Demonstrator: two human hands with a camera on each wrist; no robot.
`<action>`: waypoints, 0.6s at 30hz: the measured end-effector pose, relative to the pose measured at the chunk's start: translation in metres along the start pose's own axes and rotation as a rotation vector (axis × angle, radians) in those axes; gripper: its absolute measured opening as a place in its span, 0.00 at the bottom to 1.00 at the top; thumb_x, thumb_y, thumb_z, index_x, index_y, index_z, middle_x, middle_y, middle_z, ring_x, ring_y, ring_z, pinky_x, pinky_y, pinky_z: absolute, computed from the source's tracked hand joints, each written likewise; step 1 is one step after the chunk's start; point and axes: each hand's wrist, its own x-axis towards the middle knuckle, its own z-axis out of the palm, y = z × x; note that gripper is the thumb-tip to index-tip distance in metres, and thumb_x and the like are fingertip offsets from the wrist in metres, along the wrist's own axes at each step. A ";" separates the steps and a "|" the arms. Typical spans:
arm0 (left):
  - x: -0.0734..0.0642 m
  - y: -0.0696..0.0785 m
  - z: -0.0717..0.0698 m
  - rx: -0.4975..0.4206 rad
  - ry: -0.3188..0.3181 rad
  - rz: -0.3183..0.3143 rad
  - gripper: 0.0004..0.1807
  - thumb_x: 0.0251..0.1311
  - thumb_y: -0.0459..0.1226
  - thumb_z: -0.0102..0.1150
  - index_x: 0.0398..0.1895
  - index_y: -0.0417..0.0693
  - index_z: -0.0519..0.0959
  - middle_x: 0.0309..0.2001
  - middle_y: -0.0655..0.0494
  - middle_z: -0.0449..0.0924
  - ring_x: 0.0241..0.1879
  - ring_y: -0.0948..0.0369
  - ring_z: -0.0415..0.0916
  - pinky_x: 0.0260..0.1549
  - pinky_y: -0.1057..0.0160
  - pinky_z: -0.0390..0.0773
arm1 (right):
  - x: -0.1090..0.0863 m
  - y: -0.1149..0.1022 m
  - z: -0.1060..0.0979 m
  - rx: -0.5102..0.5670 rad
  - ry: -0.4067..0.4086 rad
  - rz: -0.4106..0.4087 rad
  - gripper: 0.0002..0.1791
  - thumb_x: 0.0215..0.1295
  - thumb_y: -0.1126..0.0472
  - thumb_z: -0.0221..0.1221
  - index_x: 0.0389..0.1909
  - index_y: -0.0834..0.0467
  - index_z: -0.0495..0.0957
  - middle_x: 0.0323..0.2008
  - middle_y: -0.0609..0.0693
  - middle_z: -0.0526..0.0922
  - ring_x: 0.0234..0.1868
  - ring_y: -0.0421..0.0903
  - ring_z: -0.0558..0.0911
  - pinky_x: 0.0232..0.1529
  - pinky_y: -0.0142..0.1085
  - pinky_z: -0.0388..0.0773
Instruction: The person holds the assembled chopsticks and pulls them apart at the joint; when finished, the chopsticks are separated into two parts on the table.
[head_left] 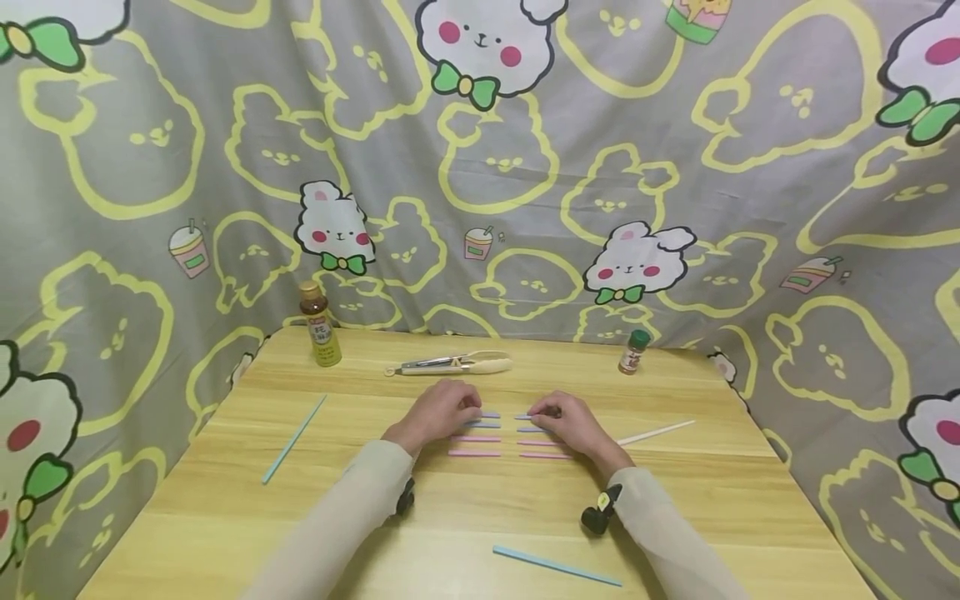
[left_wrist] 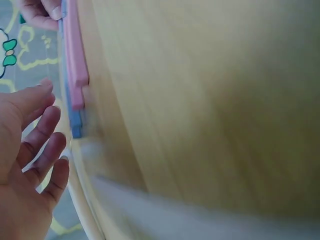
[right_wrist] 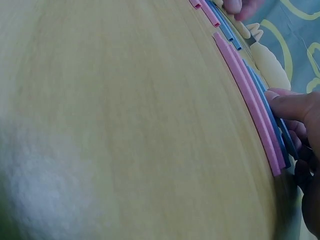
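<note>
Two short rows of thin, square-edged sticks lie side by side on the table. Over the left row hovers my left hand [head_left: 446, 408], its loosely bent fingers [left_wrist: 42, 135] just off the stick ends with nothing between them. Pink sticks [head_left: 475, 454] lie nearest me in that row, and blue sticks [head_left: 489, 415] behind them. At the right row, my right hand [head_left: 566, 419] pinches the farthest blue stick [right_wrist: 287, 142] between thumb and fingers. Another blue stick [head_left: 531, 429] and pink sticks [right_wrist: 250, 105] lie alongside; the hand covers part of this row in the head view.
Metal tongs [head_left: 453, 364] with pale tips lie behind the rows. A yellow-labelled sauce bottle [head_left: 322, 329] stands back left, a green-capped spice jar [head_left: 634, 352] back right. Longer light blue sticks lie at left [head_left: 294, 440] and in front [head_left: 557, 567]; a white stick [head_left: 658, 432] lies at right.
</note>
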 end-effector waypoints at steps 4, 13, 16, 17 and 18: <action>-0.021 -0.007 -0.013 -0.035 0.040 -0.035 0.04 0.74 0.41 0.69 0.45 0.52 0.88 0.42 0.61 0.88 0.53 0.55 0.80 0.59 0.46 0.81 | 0.000 0.000 0.000 0.000 -0.010 0.002 0.04 0.74 0.61 0.70 0.45 0.51 0.91 0.44 0.47 0.86 0.45 0.42 0.81 0.51 0.38 0.79; -0.082 -0.024 -0.026 -0.040 0.081 -0.157 0.05 0.70 0.40 0.72 0.46 0.53 0.88 0.41 0.64 0.84 0.47 0.62 0.78 0.51 0.53 0.82 | -0.002 0.004 -0.001 0.003 -0.004 -0.009 0.05 0.74 0.61 0.70 0.46 0.51 0.91 0.43 0.48 0.85 0.44 0.42 0.81 0.50 0.38 0.78; -0.105 -0.026 -0.025 -0.019 0.077 -0.203 0.08 0.68 0.42 0.74 0.47 0.55 0.87 0.40 0.65 0.83 0.44 0.64 0.76 0.47 0.56 0.81 | -0.001 0.003 0.000 0.008 -0.011 -0.009 0.05 0.75 0.60 0.69 0.46 0.51 0.91 0.44 0.47 0.85 0.45 0.42 0.81 0.51 0.39 0.78; -0.112 -0.026 -0.025 -0.014 0.077 -0.214 0.09 0.67 0.43 0.75 0.47 0.55 0.87 0.39 0.65 0.82 0.43 0.65 0.76 0.46 0.57 0.81 | -0.001 0.003 0.000 0.008 -0.009 -0.009 0.05 0.75 0.60 0.69 0.46 0.51 0.91 0.44 0.47 0.86 0.45 0.42 0.81 0.51 0.39 0.78; -0.118 -0.026 -0.025 -0.015 0.076 -0.223 0.11 0.67 0.45 0.76 0.48 0.55 0.87 0.39 0.65 0.82 0.41 0.66 0.75 0.44 0.59 0.80 | 0.000 0.003 0.000 0.006 -0.007 -0.011 0.05 0.75 0.60 0.69 0.46 0.50 0.91 0.44 0.47 0.86 0.45 0.42 0.81 0.52 0.40 0.78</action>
